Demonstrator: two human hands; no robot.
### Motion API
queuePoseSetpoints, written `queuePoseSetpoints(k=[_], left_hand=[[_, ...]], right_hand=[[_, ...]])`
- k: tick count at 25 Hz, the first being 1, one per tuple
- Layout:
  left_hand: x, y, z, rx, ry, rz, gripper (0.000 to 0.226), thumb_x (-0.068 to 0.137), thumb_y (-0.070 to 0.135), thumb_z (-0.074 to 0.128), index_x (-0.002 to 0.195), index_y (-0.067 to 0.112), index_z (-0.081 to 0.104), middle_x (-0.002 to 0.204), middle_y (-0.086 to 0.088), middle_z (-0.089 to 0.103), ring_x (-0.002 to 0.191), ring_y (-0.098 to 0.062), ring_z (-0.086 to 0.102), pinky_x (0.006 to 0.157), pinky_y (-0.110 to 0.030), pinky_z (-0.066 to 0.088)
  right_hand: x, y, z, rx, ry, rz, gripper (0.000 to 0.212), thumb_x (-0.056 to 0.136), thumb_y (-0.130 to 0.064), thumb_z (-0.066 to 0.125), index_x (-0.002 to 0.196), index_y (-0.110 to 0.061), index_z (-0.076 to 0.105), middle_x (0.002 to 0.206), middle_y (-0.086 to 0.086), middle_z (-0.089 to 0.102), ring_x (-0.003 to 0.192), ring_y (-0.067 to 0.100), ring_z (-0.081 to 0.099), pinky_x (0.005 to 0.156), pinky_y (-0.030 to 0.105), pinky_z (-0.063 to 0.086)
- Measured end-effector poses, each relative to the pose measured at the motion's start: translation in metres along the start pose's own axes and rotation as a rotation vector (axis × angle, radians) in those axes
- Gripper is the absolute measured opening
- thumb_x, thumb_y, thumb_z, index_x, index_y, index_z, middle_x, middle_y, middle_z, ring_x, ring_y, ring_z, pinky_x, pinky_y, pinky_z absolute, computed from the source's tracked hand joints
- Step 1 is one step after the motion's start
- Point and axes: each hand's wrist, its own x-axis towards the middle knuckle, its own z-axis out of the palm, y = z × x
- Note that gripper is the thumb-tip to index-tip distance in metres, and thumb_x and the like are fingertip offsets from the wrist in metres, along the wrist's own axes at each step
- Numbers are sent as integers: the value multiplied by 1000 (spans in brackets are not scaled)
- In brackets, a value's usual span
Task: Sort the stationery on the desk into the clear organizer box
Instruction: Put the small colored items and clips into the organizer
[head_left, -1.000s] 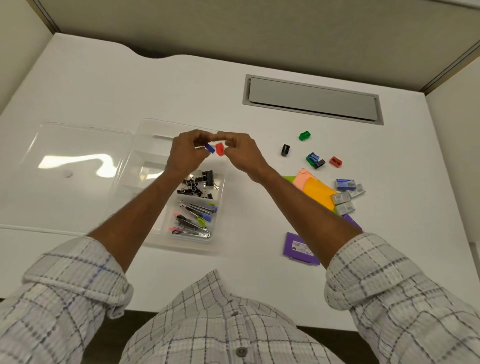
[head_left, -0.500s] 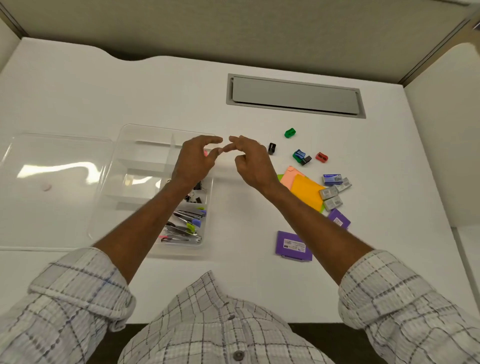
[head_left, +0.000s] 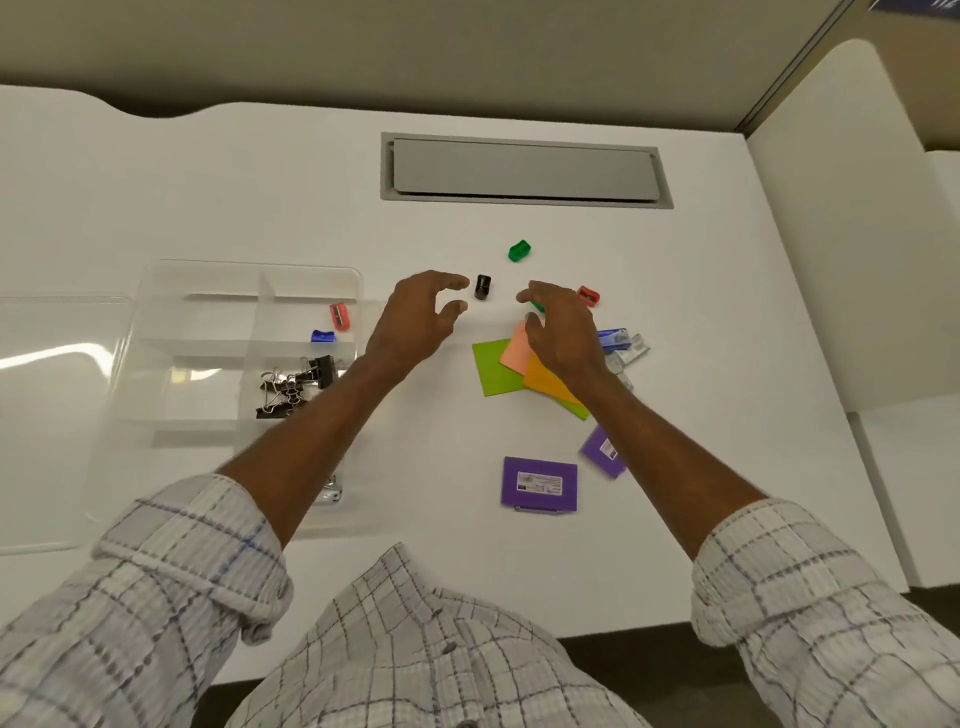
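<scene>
The clear organizer box (head_left: 156, 322) lies at the left, with a red sharpener (head_left: 338, 316) and a blue sharpener (head_left: 323, 336) in its far right compartment and black binder clips (head_left: 291, 384) in the one below. My left hand (head_left: 415, 322) hovers open right of the box, fingertips just short of a black sharpener (head_left: 482, 286). My right hand (head_left: 563, 332) is open above the sticky notes (head_left: 498, 366), partly hiding a green item (head_left: 535, 305). A green sharpener (head_left: 519, 250) and another red sharpener (head_left: 588, 295) lie on the desk.
Staple boxes (head_left: 623, 349) sit right of my right hand. Two purple cases (head_left: 539, 485) (head_left: 602, 451) lie nearer to me. The clear lid (head_left: 47, 415) rests left of the box. A grey cable hatch (head_left: 524, 169) is set into the desk at the back.
The red and blue sharpeners that my hands held over the box now lie in its far right compartment. Both hands have moved right, empty, toward the loose sharpeners.
</scene>
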Motion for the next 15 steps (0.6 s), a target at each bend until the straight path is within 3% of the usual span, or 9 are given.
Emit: queuePoseSetpoints(k=[6,11,15], left_hand=[[31,8,34,125,-90,15,33,95,17,63,127,10,65,133,-7,63,128,-24,54,111,-31,37],[55,1,52,247,-223,-61,40,97,17,59,137,17,59,159,-5,35,145,-24,33,117,-35,30],[62,-5,57,344,-256,-23,34,96,16,59,129,16,66,148,-6,51,137,-26,42,106,-43,44]], right_hand=[[20,20,-8,-93,-23,1,41,91,-1,58,130,-10,62,139,10,59,130,26,51,111,31,35],[34,26,-7,-210,-59,-55,38,91,-9,60,129,-14,64,136,7,62,124,26,55,105,37,42],[44,27,-7,-281,-31,-82,27,92,-13,59,116,-18,70,116,4,71,105,27,62,92,42,49]])
